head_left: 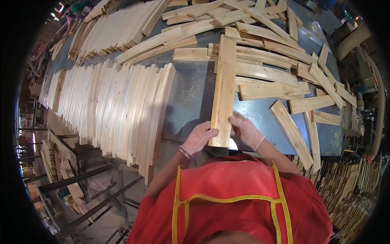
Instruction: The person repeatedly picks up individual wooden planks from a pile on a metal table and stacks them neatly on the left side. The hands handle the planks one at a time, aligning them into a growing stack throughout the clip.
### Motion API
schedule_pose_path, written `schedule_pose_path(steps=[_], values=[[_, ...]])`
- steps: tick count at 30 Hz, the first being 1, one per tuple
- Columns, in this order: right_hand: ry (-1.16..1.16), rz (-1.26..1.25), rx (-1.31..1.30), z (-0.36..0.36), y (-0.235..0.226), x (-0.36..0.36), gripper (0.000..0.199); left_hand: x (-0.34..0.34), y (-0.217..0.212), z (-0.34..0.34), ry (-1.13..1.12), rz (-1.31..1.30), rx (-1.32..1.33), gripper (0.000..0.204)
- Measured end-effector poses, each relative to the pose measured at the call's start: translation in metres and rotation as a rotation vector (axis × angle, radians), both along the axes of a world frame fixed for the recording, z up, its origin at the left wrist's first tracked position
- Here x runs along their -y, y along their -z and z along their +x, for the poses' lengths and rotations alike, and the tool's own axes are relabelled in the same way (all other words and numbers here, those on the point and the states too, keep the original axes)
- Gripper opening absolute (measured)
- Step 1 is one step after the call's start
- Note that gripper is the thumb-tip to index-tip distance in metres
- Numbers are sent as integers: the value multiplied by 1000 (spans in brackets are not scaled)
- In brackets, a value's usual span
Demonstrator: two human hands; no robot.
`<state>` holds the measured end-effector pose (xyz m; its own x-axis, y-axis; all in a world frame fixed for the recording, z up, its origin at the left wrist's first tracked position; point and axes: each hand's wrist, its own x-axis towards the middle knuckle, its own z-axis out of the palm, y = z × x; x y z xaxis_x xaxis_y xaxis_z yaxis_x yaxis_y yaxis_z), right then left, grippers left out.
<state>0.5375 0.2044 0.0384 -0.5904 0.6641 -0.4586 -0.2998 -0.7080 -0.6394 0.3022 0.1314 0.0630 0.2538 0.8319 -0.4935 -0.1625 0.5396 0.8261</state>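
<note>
Worktop (195, 97): grey metal sheet, scuffed, mostly covered in pale wood.

Stack (118, 110): long row of curved slats on edge, packed tight, runs along the worktop's left side and hangs past its near-left edge. Second batch of slats (118, 28) sits at the far-left corner, same packing.

Loose pieces (260, 53): flat curved boards dumped criss-cross over the far and right part of the worktop, many overlapping. A few lie singly near the right edge; one long piece (291, 133) angles down toward the near-right corner.

Hose (380, 110): ribbed duct curving down past the right edge, off the worktop.

Apron (231, 203): red with yellow trim, person standing at the near edge, middle.

Board (223, 89): straight flat plank, lying lengthways away from the person, near end at the near edge, far end resting over the loose pieces. Bare worktop to its left.

Left hand (198, 138): gloved, fingers curled round the board's near-left corner, thumb on top. Closed on it.

Right hand (245, 131): gloved, fingers laid against the board's right edge near the same end. Touching for sure; can't tell if it's a full grasp or just a press.

Bracelet (185, 153): thin band on the left wrist.
</note>
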Motion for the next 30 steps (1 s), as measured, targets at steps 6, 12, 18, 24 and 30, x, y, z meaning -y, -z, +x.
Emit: schedule_pose_path(steps=[6,12,18,24,30], values=[[-100,-104,-112,37,5,-3,68,-58,2,38,-93,-91,108,37],[-198,-118,-251,89,-48,-41,71,-88,30,50,-233,-143,308,43],[-321,-11,161,162,-36,-72,73,-69,53,84,-237,-312,-109,44],[-164,1159,1199,263,-9,-293,57,-70,61,116,-43,-237,-316,52],[-558,1142,1265,254,10,-323,99,-87,34,146,61,-178,-413,59]])
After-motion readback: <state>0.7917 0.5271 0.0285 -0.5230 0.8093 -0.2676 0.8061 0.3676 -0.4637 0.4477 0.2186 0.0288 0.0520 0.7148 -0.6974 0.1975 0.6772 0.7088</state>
